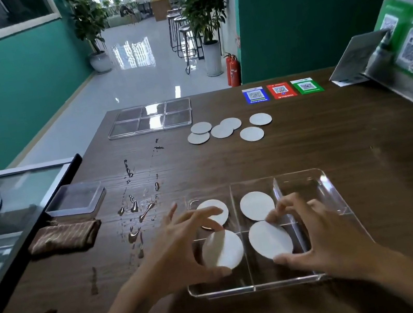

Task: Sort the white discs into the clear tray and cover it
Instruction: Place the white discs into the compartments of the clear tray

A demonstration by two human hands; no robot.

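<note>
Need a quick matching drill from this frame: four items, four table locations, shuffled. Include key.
Items:
1. clear tray
2. tray lid
3. loose white discs
4. folded brown cloth

Locations:
A. far left part of the table, near its back edge
B. near edge, under both hands
C. left edge, in front of a small clear box
D. middle of the table, right of the lid

Pairs: 1-B, 2-A, 3-D, 4-C
</note>
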